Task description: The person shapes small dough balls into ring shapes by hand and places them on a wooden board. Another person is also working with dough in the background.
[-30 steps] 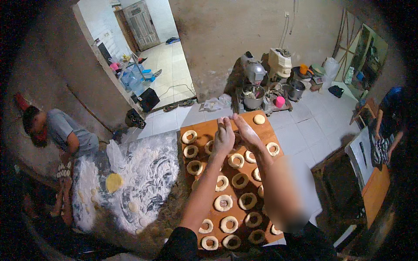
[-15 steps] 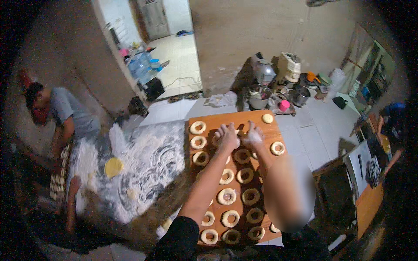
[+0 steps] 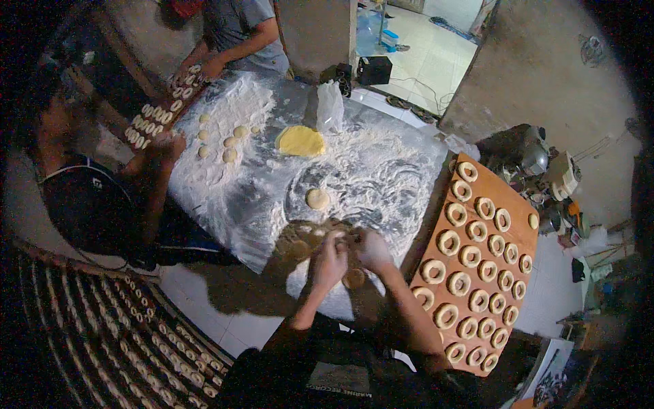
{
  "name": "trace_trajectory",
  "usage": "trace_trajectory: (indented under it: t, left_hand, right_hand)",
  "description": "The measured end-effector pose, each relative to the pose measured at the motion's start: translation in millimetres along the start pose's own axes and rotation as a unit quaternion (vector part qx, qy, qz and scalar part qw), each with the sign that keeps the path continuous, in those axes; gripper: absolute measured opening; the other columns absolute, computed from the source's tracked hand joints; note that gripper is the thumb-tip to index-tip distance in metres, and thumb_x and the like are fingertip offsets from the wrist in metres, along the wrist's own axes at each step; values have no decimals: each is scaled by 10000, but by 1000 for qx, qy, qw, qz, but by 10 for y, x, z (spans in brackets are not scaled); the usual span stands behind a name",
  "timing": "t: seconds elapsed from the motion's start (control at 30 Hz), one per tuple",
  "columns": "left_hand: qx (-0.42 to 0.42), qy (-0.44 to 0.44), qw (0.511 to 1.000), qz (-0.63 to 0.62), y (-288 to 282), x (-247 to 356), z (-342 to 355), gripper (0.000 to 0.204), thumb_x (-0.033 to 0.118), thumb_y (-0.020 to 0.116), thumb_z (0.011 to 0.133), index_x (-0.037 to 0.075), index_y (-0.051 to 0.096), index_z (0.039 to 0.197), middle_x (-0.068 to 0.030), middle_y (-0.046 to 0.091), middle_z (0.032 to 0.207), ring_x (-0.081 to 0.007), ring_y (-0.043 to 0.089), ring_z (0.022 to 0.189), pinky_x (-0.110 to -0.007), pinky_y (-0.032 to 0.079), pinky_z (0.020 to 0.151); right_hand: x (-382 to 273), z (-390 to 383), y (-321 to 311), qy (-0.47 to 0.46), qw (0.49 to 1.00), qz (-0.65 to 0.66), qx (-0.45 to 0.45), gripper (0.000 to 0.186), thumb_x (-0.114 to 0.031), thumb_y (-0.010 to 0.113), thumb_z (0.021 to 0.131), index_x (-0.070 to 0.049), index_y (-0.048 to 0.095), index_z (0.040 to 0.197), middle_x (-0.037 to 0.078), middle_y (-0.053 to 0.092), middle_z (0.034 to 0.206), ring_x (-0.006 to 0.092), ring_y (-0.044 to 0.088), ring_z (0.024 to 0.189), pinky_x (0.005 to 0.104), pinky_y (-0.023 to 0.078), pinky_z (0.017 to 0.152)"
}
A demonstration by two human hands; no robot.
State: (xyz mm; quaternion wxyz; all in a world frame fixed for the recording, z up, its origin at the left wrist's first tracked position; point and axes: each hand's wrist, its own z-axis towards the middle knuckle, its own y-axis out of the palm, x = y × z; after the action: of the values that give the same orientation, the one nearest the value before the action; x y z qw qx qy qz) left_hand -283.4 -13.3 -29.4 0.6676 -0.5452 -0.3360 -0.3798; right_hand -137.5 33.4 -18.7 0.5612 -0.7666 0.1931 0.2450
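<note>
Near the front of the floured metal table (image 3: 231, 208), my left hand (image 3: 330, 255) has its fingers curled; whatever is in them is too blurred to make out. Close beside it, my right hand (image 3: 373, 249) is smeared by motion. Dough balls (image 3: 296, 249) lie in shadow around my hands. Beyond them sit a flattened round of dough (image 3: 317, 199), a yellow mass (image 3: 300, 140) and several small balls (image 3: 229, 155). To my right, a wooden board (image 3: 496, 185) holds several dough rings (image 3: 448, 242).
One co-worker (image 3: 238, 31) at back left and another (image 3: 95, 211) at left handle a tray of small rings (image 3: 157, 114). Racked trays (image 3: 82, 313) fill the lower left. A plastic bag (image 3: 329, 109) stands on the table. Mixers (image 3: 535, 158) stand beyond the board.
My hands have left the board of rings and moved left onto the floured table. The view has swung leftward, bringing both co-workers and the racked trays further into sight.
</note>
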Motion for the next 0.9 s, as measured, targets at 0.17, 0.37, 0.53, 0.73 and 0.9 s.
trace_trajectory:
  t: [0.17,0.37,0.53,0.73,0.9]
  left_hand:
    - [62,17,997,52,-569,-654,-9,401,95,536,916,12,424,1293,-247,626,1081,-444,611,976,-448,496,823]
    - [-29,-25,998,-53,-1245,-476,356,334,170,616,918,-34,536,1170,-194,661,1011,-323,658,910,-373,513,819]
    - [-144,-47,950,-273,-1657,-62,473,206,112,679,876,-10,615,1030,-69,668,971,-127,628,872,-293,505,765]
    - [-53,83,981,-168,-1416,-58,531,284,-50,613,795,3,572,1071,-161,614,968,-277,616,904,-351,480,813]
    - [64,139,973,-175,-1138,-68,583,409,-73,528,835,5,438,1226,-173,459,1210,-286,499,1098,-406,422,944]
  right_hand:
    - [-529,451,744,-101,992,-6,76,392,-222,669,813,-22,563,1134,250,647,1001,428,632,941,445,514,814]
    - [-1214,67,213,-90,966,241,13,320,-153,677,851,-21,518,1096,158,670,1001,293,676,913,383,525,792]
    - [-1619,-186,-71,-27,879,475,-29,520,-130,682,843,-49,427,1289,186,639,1023,311,664,908,414,511,821]
    - [-1535,123,177,-72,962,163,207,744,-183,743,770,-75,372,1406,192,592,1106,341,595,1024,424,482,862]
    - [-1293,-79,132,-134,808,570,-70,547,-128,632,892,-44,408,1383,75,563,1111,169,550,1051,320,448,904]
